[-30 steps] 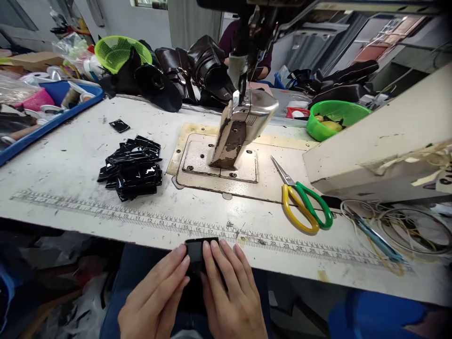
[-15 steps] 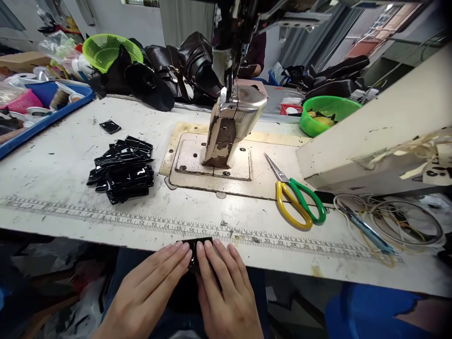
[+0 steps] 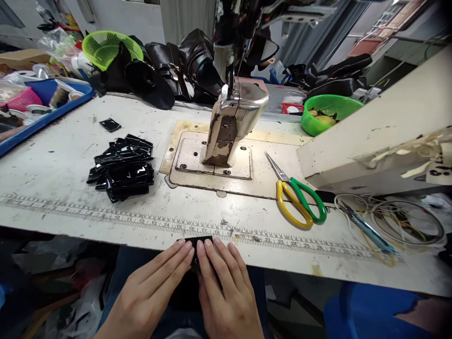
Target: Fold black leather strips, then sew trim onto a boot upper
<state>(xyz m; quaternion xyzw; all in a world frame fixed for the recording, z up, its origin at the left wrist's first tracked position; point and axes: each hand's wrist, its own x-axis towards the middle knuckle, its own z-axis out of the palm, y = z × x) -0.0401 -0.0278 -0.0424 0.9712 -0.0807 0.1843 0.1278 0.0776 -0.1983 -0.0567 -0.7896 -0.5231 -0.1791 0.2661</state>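
Observation:
A small glossy black piece [image 3: 193, 241], which looks like patent leather, lies at the table's front edge under my fingertips. My left hand [image 3: 150, 287] presses on its left side, fingers straight and close together, thumb hidden. On its right side rests my right hand [image 3: 229, 287], fingertips on the piece and thumb mostly underneath. The fingertips of both hands nearly meet over it. Left of the sewing machine is a loose pile of similar black pieces [image 3: 127, 176], with a single black piece [image 3: 110, 125] lying behind it.
The sewing machine's post [image 3: 226, 127] stands mid-table. To its right lie scissors [image 3: 294, 200] with yellow and green handles, then blue snips [image 3: 370, 230] among cords. A printed ruler [image 3: 155, 223] runs along the front. A blue tray [image 3: 79, 101] and dark leather goods [image 3: 169, 70] sit behind.
My left fingertips have shifted slightly toward the right hand, over the black piece. Behind the machine, a person's capped head has come into view. The pile and scissors stay put.

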